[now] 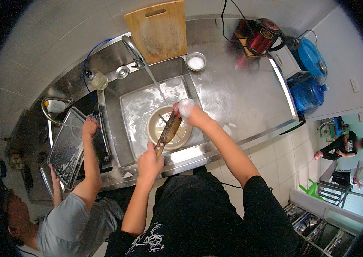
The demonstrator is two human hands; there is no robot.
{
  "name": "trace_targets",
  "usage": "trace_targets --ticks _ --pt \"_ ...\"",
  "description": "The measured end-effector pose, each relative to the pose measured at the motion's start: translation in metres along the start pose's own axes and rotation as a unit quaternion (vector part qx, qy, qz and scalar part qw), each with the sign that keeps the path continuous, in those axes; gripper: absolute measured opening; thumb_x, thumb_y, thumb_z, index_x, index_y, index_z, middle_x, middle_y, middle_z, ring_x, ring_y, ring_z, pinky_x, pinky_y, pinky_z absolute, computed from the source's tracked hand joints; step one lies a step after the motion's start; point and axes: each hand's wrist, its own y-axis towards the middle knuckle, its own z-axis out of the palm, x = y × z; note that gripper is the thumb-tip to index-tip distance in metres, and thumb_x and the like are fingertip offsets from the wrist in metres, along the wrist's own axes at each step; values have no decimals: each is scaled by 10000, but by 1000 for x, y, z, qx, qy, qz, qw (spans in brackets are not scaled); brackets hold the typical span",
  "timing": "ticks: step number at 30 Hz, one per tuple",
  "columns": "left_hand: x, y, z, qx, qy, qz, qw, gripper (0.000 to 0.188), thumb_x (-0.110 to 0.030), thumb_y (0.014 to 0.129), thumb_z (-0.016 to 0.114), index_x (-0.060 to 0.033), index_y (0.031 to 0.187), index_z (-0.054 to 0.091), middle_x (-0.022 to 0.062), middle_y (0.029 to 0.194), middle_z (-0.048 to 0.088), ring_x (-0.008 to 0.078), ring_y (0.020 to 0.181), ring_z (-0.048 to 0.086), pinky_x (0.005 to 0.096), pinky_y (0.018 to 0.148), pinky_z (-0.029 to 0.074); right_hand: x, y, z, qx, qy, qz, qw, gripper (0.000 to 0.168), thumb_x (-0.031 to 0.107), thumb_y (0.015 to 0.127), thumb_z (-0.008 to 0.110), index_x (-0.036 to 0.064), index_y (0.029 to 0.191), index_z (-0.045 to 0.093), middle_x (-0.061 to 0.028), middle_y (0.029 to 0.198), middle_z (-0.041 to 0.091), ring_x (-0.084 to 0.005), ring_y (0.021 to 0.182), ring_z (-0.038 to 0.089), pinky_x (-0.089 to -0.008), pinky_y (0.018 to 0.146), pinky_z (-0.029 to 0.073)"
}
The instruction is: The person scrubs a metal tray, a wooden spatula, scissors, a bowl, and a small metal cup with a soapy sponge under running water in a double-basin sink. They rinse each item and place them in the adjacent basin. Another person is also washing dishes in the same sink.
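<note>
My left hand (150, 161) grips the riveted handle of a dark-stained cleaver or large kitchen knife (169, 129), held slanting above a beige plastic basin (151, 120). At the blade's far end my right hand (197, 116) holds a whitish, foamy scrubbing pad (186, 108), with something red beside it on the blade. The basin stands in the stainless steel sink (112, 128), with liquid and a thin utensil in it. Water runs from the chrome faucet (133, 51) into the sink, whose floor is wet with suds.
A co-worker at the left handles a soapy rectangular tray (67, 147). A wooden cutting board (159, 32) leans behind the sink, near a metal bowl of white material (196, 61). A soap bottle (98, 81) stands at the sink's back left, a red electric kettle (263, 37) at the back right.
</note>
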Motion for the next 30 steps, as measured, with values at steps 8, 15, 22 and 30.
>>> trace_targets --ticks 8,15,22,30 --pt "0 6 3 -18 -14 -11 1000 400 -123 758 666 -34 1076 440 266 801 661 480 768 642 563 709 491 66 -13 27 23 11 -148 989 135 26 777 626 51 910 626 -168 869 638 -354 819 649 -415 729 540" --pt "2 6 -2 -14 -3 -10 1000 367 -132 774 645 -23 1072 459 271 824 662 468 780 646 557 710 491 26 8 0 52 -36 -59 996 83 88 833 620 54 906 640 -181 865 659 -324 843 671 -403 725 553" --pt "86 24 50 39 -219 19 975 655 42 786 622 66 1395 383 256 1240 583 337 1192 554 413 962 479 -53 -4 16 -154 61 111 980 199 60 750 616 19 937 666 -207 897 668 -291 802 646 -409 743 515" --pt "65 26 31 262 -598 -181 736 249 -247 899 542 -109 1106 538 3 725 497 123 557 475 269 456 389 11 -65 44 -289 633 441 568 283 305 933 584 78 766 611 -42 703 591 -140 653 570 -354 561 455"
